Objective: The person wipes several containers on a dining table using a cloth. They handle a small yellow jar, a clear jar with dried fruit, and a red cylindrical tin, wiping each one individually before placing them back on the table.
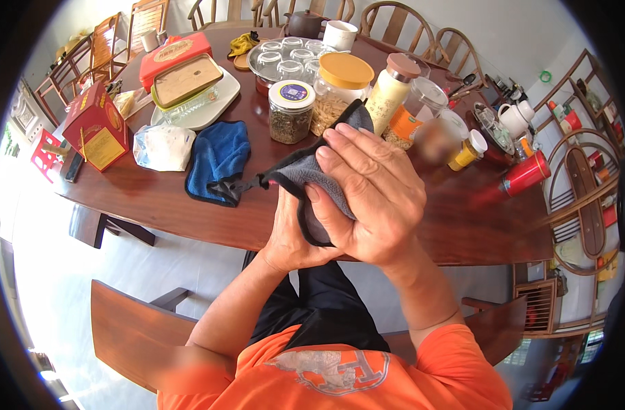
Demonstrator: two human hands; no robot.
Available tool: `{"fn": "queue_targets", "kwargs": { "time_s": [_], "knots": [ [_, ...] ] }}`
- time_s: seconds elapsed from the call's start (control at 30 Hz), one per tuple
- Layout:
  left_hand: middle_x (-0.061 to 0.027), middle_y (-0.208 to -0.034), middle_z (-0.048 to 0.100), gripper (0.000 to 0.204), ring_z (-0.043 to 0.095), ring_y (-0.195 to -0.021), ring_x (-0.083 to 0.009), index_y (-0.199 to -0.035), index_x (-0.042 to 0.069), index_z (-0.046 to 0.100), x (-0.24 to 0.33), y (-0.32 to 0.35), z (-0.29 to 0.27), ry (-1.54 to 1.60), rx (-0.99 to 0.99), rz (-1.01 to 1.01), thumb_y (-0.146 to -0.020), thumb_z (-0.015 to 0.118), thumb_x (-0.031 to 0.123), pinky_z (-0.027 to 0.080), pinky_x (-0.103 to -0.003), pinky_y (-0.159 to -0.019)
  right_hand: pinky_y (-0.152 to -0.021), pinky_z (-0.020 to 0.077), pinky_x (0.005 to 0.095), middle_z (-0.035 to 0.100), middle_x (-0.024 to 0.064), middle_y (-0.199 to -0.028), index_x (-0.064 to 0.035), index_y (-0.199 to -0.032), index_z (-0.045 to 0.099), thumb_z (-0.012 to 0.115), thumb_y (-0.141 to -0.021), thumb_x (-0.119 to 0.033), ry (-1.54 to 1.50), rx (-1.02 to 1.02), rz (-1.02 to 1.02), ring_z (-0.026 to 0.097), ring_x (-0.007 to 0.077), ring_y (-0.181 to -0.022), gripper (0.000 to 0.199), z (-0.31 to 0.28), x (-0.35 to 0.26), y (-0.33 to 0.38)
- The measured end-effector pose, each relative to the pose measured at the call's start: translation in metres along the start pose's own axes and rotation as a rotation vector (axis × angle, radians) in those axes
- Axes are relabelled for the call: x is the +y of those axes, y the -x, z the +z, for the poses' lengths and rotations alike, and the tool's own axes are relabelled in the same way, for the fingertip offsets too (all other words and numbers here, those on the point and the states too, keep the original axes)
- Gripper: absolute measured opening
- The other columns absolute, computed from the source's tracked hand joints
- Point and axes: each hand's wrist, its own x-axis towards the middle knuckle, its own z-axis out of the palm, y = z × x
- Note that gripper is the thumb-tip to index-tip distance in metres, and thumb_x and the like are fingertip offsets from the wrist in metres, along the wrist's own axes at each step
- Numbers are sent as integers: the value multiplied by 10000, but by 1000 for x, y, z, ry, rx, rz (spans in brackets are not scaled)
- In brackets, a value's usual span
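Observation:
A grey cloth (301,171) with a black border is bunched between my hands, above the table's front edge. My right hand (379,195) lies over it from the right, fingers stretched side by side and the thumb pressing the cloth. Below and to the left, my left hand (286,234) supports it from underneath; the cloth and my right hand cover most of its fingers. Whether something is wrapped inside does not show. A black loop on the cloth's left corner reaches toward a blue cloth (220,157) with a black border lying on the table.
On the dark wooden table (210,217) stand a lidded jar (292,113), a yellow-lidded jar (343,82), a cream bottle (389,96) and a tray (261,68) of glasses. Red boxes (97,126) and a white packet (163,147) sit left; a red canister (525,174) is right.

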Motion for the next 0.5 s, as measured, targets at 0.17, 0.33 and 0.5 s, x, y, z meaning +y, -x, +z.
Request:
{"fn": "queue_targets", "kwargs": {
  "time_s": [0.17,0.33,0.5],
  "knots": [
    [-297,-1407,570,834,575,-1282,-499,-1451,-93,484,-1,12,6,-323,99,88,-789,883,220,439,-580,-1119,-914,599,480,786,205,-1124,42,-1050,753,833,-875,-137,48,110,-11,763,379,-1078,263,5,-14,16],
    [-170,-1330,642,698,596,-1225,-405,-1326,64,630,14,-23,-14,161,92,136,-766,905,376,432,-529,-1096,-944,600,454,789,171,-1169,0,-1106,780,735,-957,-207,28,-46,-148,762,337,-1109,259,-11,-7,16],
    [-119,-1440,608,834,568,-1369,-326,-1489,112,532,3,2,-7,596,-205,-274,-810,900,428,424,-500,-1138,-953,599,420,788,119,-1163,-24,-1034,804,716,-868,-238,-120,-184,-251,753,296,-1123,285,-5,2,-13]
  ]
}}
